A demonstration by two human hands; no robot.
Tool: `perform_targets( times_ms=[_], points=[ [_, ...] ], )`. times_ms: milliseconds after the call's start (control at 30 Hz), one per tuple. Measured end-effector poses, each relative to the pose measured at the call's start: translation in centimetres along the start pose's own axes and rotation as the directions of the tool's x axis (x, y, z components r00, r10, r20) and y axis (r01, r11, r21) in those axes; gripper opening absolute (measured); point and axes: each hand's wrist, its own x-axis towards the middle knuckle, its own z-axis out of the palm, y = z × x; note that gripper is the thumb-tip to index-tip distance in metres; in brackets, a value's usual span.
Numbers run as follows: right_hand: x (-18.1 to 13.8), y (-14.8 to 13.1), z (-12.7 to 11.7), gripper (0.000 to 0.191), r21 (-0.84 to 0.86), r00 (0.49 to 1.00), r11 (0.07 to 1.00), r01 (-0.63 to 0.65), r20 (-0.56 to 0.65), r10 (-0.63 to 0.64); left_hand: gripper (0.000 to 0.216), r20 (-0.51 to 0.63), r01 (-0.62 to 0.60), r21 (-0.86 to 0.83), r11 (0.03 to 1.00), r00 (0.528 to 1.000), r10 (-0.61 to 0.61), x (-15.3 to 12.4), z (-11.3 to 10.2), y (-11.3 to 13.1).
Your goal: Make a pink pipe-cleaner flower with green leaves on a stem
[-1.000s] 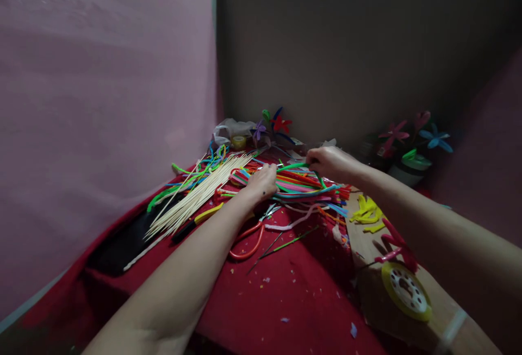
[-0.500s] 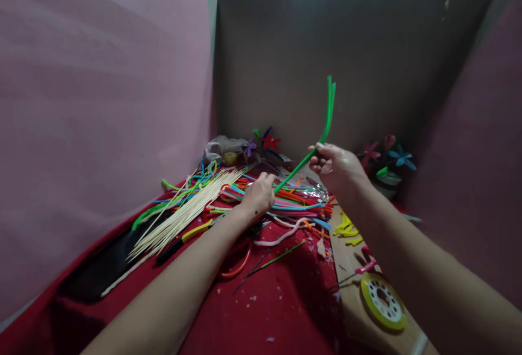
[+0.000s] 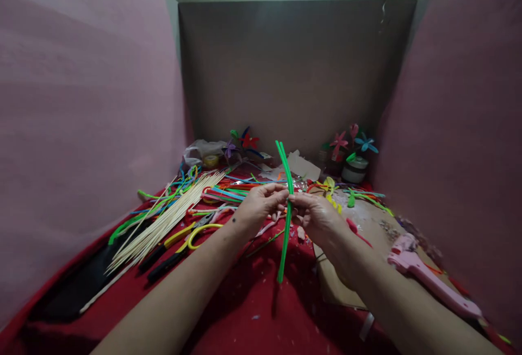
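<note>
Two green pipe cleaners (image 3: pixel 284 246) stand nearly upright side by side in front of me, bent slightly near the middle. My left hand (image 3: pixel 267 203) pinches them at mid-length from the left. From the right, my right hand (image 3: pixel 316 213) closes its fingertips on the same spot, almost touching the left fingers. Behind my left hand lies a pile of coloured pipe cleaners (image 3: pixel 228 194), partly hidden by the hand. Yellow-handled scissors (image 3: pixel 204 228) and pliers with yellow and black grips (image 3: pixel 179 234) rest beside my left forearm.
Bamboo skewers (image 3: pixel 163 222) lie on the red cloth (image 3: pixel 244 317) at left. A pink glue gun (image 3: pixel 434 279) rests on the right, near a cardboard sheet (image 3: pixel 334 284). Pipe-cleaner flowers (image 3: pixel 249 141) and a jar (image 3: pixel 354 169) stand at the back. Pink walls rise on both sides.
The green pipe cleaners have come out of the pile to the middle, now steeply upright. Both hands have drawn together on them. The view has turned right, showing the glue gun.
</note>
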Motion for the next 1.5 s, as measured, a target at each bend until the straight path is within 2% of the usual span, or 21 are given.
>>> perform_targets(
  times_ms=[200, 533, 633, 733, 767, 833, 933, 1100, 1200, 1267, 1433, 1500],
  points=[
    [-0.9, 1.1, -0.1, 0.013, 0.028, 0.999, 1.000, -0.002, 0.033, 0.001, 0.021, -0.056, 0.007, -0.115, 0.993, 0.998, -0.014, -0.2, -0.1, -0.3],
    [-1.2, 1.9, -0.8, 0.018, 0.068, 0.997, 0.995, 0.073, 0.012, -0.074, 0.016, -0.029, 0.059, -0.114, 0.992, 0.998, -0.063, -0.3, 0.3, -0.8],
    [-1.3, 1.9, -1.1, 0.021, 0.059, 0.997, 0.995, 0.078, -0.010, -0.078, 0.017, -0.094, 0.019, -0.003, 1.000, 0.995, -0.019, -0.9, 0.7, 0.2],
    [-1.1, 2.0, -1.5, 0.020, 0.042, 0.995, 0.994, 0.097, -0.009, -0.097, 0.017, -0.192, -0.057, 0.205, 0.977, 0.977, 0.097, -1.9, 1.1, 2.1],
    [-1.1, 2.0, -1.6, 0.019, 0.037, 0.995, 0.994, 0.101, -0.004, -0.101, 0.015, -0.195, -0.101, 0.281, 0.954, 0.968, 0.160, -2.2, 1.2, 2.6],
    [-1.1, 2.1, -1.8, 0.017, 0.034, 0.994, 0.993, 0.113, 0.000, -0.113, 0.013, -0.106, -0.160, 0.414, 0.896, 0.969, 0.222, -2.5, 1.2, 3.2],
    [-1.4, 2.1, -1.7, 0.012, 0.022, 0.989, 0.989, 0.145, -0.004, -0.145, 0.008, 0.027, -0.157, 0.457, 0.876, 0.986, 0.163, -2.3, 1.1, 2.7],
    [-2.0, 1.9, -1.2, 0.009, 0.026, 0.990, 0.991, 0.134, 0.038, -0.135, 0.018, -0.060, -0.006, 0.325, 0.946, 0.998, 0.027, -1.5, 0.8, 1.4],
    [-2.0, 2.0, -1.2, 0.006, 0.015, 0.989, 0.990, 0.142, 0.049, -0.143, 0.019, 0.010, 0.035, 0.289, 0.957, 0.999, -0.040, -1.4, 0.5, 1.4],
    [-1.9, 2.1, -1.4, 0.005, -0.009, 0.986, 0.988, 0.154, 0.066, -0.153, 0.018, 0.029, 0.034, 0.287, 0.957, 0.999, -0.045, -1.4, 0.3, 1.4],
    [-2.0, 2.1, -1.6, 0.004, -0.006, 0.983, 0.986, 0.167, 0.080, -0.166, 0.018, -0.008, 0.047, 0.275, 0.960, 0.999, -0.046, -1.5, 0.2, 1.4],
    [-2.1, 2.0, -1.6, 0.010, -0.016, 0.983, 0.987, 0.159, 0.089, -0.157, 0.018, 0.004, 0.054, 0.291, 0.955, 0.998, -0.058, -1.6, 0.3, 1.5]
  ],
)
